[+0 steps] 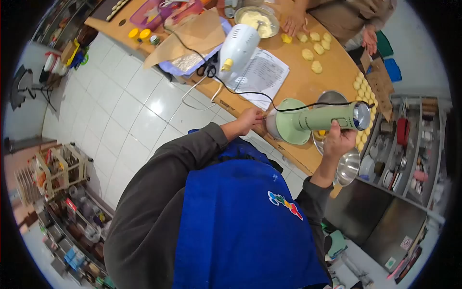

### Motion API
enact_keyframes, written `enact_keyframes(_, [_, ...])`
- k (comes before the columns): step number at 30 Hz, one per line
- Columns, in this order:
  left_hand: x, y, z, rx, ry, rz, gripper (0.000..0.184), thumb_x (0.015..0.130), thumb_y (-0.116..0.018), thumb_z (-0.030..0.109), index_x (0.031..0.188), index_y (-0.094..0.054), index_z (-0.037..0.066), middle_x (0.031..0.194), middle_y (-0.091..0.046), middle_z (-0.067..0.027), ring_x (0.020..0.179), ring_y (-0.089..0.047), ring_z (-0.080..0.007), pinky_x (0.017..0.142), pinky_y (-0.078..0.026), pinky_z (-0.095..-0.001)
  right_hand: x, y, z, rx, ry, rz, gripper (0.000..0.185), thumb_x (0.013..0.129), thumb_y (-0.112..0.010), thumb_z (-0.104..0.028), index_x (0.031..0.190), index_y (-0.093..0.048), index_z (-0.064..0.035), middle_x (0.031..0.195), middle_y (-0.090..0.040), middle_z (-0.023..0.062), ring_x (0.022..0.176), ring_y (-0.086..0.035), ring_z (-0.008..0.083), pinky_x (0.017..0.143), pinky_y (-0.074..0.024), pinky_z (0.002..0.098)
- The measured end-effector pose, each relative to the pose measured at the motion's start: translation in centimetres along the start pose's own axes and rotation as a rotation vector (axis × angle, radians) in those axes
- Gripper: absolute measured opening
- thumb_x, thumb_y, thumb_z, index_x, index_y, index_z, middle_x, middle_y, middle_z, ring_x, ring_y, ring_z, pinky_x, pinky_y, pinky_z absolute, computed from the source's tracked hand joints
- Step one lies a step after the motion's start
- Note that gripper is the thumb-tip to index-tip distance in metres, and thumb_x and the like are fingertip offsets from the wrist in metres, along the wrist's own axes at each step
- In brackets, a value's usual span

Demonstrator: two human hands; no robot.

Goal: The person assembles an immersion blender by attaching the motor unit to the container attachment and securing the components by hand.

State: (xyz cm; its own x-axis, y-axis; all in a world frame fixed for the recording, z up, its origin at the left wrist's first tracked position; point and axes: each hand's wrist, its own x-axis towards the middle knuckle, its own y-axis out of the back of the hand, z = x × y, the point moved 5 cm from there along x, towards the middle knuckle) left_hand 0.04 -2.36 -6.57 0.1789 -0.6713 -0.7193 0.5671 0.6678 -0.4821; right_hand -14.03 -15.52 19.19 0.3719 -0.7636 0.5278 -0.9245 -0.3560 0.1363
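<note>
My right hand (339,140) is wrapped around the pale green body of a hand blender (320,118), which has a silver end and a black cord. The blender points left into a round green lid (292,135) on a clear chopper bowl (272,124) at the table's near edge. My left hand (248,121) is closed at the left side of that bowl, fingertips at its rim; the exact grip is partly hidden. Beside the lid are metal bowls (349,166), one with something yellow in it, partly covered by the blender and my right hand.
An open notebook (264,72), a white mixer (238,50) and a bowl of cream-coloured mix (248,14) are on the wooden table (288,91). Dough pieces (315,66) lie farther back, near another person's hand (294,23). Rows of small dough pieces (361,86) line the right side.
</note>
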Motion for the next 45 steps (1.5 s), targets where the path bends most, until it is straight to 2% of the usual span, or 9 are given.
enact_keyframes(5, [0.0,-0.5,0.0,-0.05,0.044,-0.019,0.034,0.083,-0.048,0.044,0.097,-0.051,0.013,0.093,-0.052,-0.0022,0.09,-0.048,-0.0184,0.077,-0.035,-0.0355,0.5,0.2,0.4,0.004,-0.006,-0.035,0.033,0.08,-0.058,0.002,0.111,-0.049,0.0056,0.103,-0.058,0.0122,0.092,-0.058,0.0181,0.085,-0.0461,0.0308])
enact_keyframes(8, [-0.3,-0.9,0.5,0.042,0.084,-0.027,0.056,0.088,-0.039,0.043,0.133,-0.038,0.008,0.128,-0.046,-0.0093,0.113,-0.044,-0.0248,0.089,-0.031,-0.0369,0.8,0.5,1.0,-0.022,-0.039,-0.009,0.035,0.079,-0.06,-0.001,0.112,-0.048,0.0053,0.103,-0.058,0.0117,0.093,-0.058,0.0188,0.086,-0.0454,0.032])
enact_keyframes(15, [0.9,-0.9,-0.5,0.041,0.091,-0.064,0.057,0.089,-0.037,0.043,0.136,-0.037,0.011,0.136,-0.042,-0.006,0.118,-0.041,-0.025,0.094,-0.03,-0.0399,-0.2,0.4,0.9,-0.03,-0.003,-0.035,0.039,0.078,-0.062,-0.007,0.111,-0.048,0.0061,0.102,-0.058,0.0127,0.092,-0.057,0.0198,0.083,-0.0466,0.0326])
enact_keyframes(16, [2.7,-0.3,-1.6,-0.068,-0.014,-0.048,0.022,0.083,-0.048,0.042,0.086,-0.056,0.021,0.078,-0.052,0.0051,0.075,-0.049,-0.0138,0.058,-0.031,-0.0326,-0.4,0.4,0.7,-0.082,0.024,-0.039,0.04,0.078,-0.062,-0.01,0.111,-0.048,0.0062,0.102,-0.058,0.0127,0.091,-0.058,0.0198,0.082,-0.047,0.0327])
enact_keyframes(20, [1.9,-0.1,-1.4,-0.046,0.069,-0.086,0.037,0.083,-0.048,0.045,0.109,-0.054,0.019,0.109,-0.053,0.0003,0.097,-0.047,-0.019,0.077,-0.031,-0.0375,-1.1,0.3,0.9,-0.088,0.098,-0.016,0.042,0.077,-0.062,-0.013,0.112,-0.048,0.0063,0.102,-0.058,0.0129,0.091,-0.058,0.0201,0.082,-0.047,0.0331])
enact_keyframes(23, [1.1,-0.4,-1.0,0.002,0.107,-0.095,0.037,0.083,-0.047,0.045,0.108,-0.054,0.019,0.11,-0.053,-0.0004,0.101,-0.044,-0.019,0.08,-0.027,-0.0368,-1.7,0.1,1.2,-0.058,0.019,-0.008,0.044,0.075,-0.062,-0.012,0.113,-0.047,0.0059,0.105,-0.056,0.0137,0.095,-0.056,0.0205,0.085,-0.0457,0.0338])
enact_keyframes(26, [0.8,-0.7,-0.6,0.047,0.134,-0.122,0.054,0.089,-0.043,0.04,0.132,-0.039,0.007,0.13,-0.044,-0.0078,0.11,-0.043,-0.0231,0.086,-0.035,-0.0364,-1.6,-0.7,0.4,-0.087,0.045,-0.014,0.053,0.073,-0.063,-0.007,0.119,-0.039,0.0024,0.108,-0.053,0.014,0.102,-0.054,0.023,0.089,-0.0444,0.0371])
enact_keyframes(36, [0.1,-1.1,0.0,0.059,0.12,-0.107,0.022,0.087,-0.046,0.031,0.09,-0.06,0.013,0.088,-0.057,0.0043,0.08,-0.045,-0.0084,0.062,-0.034,-0.024,-1.0,-1.2,0.5,0.057,-0.091,0.218,0.047,0.073,-0.058,0.007,0.114,-0.036,-0.0024,0.101,-0.052,0.0125,0.093,-0.057,0.0218,0.083,-0.0472,0.0365])
enact_keyframes(45, [-2.0,-1.9,1.1,0.089,0.124,-0.128,0.024,0.089,-0.043,0.026,0.083,-0.065,0.018,0.07,-0.053,0.0105,0.06,-0.039,-0.0059,0.054,-0.026,-0.0219,-0.6,-1.5,-0.7,0.004,-0.024,0.182,0.042,0.073,-0.057,0.006,0.11,-0.038,-0.0004,0.096,-0.053,0.012,0.087,-0.056,0.0199,0.079,-0.0474,0.034])
